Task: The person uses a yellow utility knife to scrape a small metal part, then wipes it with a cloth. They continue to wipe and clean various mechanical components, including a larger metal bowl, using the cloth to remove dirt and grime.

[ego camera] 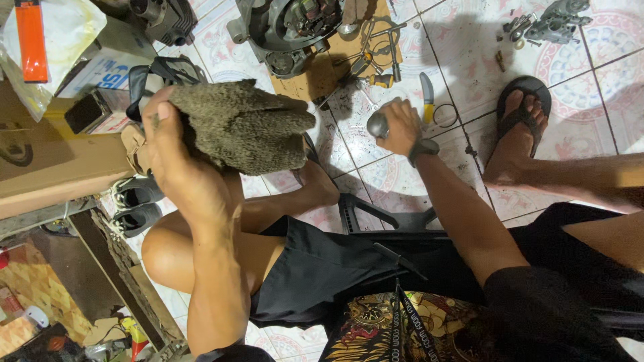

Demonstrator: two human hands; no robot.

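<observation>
left side of view: cardboard box (40, 161) and a white plastic bag (67, 27) with an orange flat item (31, 40) lying on it, both clear of the hands; dark shoes (134, 201) sit on the floor below the box. the left hand (171, 144) is raised over the left knee, its grip closed on a dark, shaggy rag (245, 127), fingers bunched into one end while the rest hangs free toward the centre. judged soft, limp and light; it will drape and fold, not slip, and may be taken anywhere, best by a bunched handful. likely oily, so it may soil whatever it touches. centre: the right hand (401, 127), a dark watch (422, 147) at the wrist, is down near the tiled floor (469, 40), its grip wrapped round a small rounded grey metal part (377, 125), only the domed end showing. judged hard, dense for its size, smooth and possibly greasy; a full wrap-around hold suits it, since a fingertip pinch could slide off. beyond it, on a cardboard sheet (315, 74), stands an engine casing (288, 27) with loose hand tools (379, 47). just right of the hand lie a knife (427, 97) and a thin ring (446, 115). right: a foot in a black sandal (520, 114), and small metal parts (557, 20) at the top. the scattered tools and the person's own legs crowd the floor space round the right hand.
</observation>
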